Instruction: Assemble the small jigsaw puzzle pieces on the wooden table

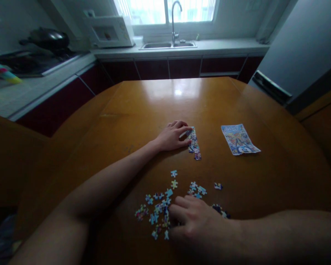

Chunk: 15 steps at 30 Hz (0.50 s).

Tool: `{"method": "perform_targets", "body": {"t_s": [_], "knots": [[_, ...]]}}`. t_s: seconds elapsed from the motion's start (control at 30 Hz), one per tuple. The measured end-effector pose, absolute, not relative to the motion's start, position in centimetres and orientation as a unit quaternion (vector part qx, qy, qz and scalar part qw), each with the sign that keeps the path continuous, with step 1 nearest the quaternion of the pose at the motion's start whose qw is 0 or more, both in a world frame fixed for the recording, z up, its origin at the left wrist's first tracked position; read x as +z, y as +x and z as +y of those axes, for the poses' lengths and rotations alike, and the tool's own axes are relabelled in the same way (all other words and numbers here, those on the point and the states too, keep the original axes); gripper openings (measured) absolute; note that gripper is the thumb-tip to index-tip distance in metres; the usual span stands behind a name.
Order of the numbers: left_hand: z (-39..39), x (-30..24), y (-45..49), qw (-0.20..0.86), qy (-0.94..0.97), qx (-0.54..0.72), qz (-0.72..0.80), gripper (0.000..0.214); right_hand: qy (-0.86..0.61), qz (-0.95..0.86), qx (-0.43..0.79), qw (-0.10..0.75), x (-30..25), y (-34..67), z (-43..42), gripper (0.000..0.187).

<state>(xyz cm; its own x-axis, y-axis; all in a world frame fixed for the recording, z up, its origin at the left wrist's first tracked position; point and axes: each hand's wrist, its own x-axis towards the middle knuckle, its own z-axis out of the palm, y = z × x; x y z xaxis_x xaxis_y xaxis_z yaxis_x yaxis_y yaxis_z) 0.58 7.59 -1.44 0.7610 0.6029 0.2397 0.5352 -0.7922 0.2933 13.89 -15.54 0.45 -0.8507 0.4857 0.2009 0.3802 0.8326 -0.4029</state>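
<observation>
A narrow, partly joined jigsaw puzzle point(193, 141) lies near the middle of the wooden table. My left hand point(174, 136) rests at its left side, thumb and forefinger spread apart and touching its edge. Closer to me, my right hand point(191, 221) is over a pile of loose puzzle pieces point(160, 208), its fingers bent down among them. The fingertips are hidden, so what they pinch cannot be made out. A small group of pieces point(198, 189) lies just beyond the right hand, and a single piece point(218, 186) sits off to its right.
A printed picture sheet point(238, 140) lies on the table point(143, 106), right of the puzzle. Beyond the table are a counter with a sink point(168, 45), a tap point(174, 22) and a white microwave point(110, 31). A dark pan point(48, 38) stands on the stove at left.
</observation>
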Motion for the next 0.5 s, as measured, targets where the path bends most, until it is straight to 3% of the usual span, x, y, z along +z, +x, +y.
{"method": "perform_targets", "body": {"t_s": [0.5], "knots": [[7.73,-1.50,0.57,0.110,0.932,0.163,0.304,0.053,-0.193,-0.959,0.097,0.185,-0.22,13.43,-16.12,0.023]]}}
